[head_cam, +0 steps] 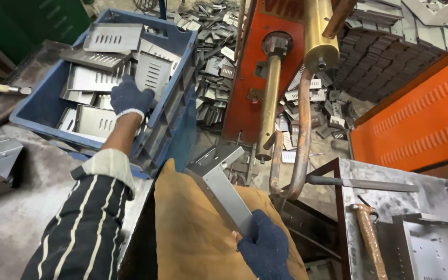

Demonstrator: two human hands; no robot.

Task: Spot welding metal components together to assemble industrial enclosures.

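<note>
1. Head view, and your left hand, gloved in dark blue, is down in the blue crate, fingers curled over the edge of a slotted metal plate on top of the stacked plates.
2. Your right hand, also gloved, is closed tight around the lower end of a bent grey metal bracket, which slants up across the tan cloth on your lap.
3. Just ahead stands the orange welding machine with its brass arm; loose metal pieces litter the floor behind.
4. At your right, a rusty hammer lies on the grey table.
</note>
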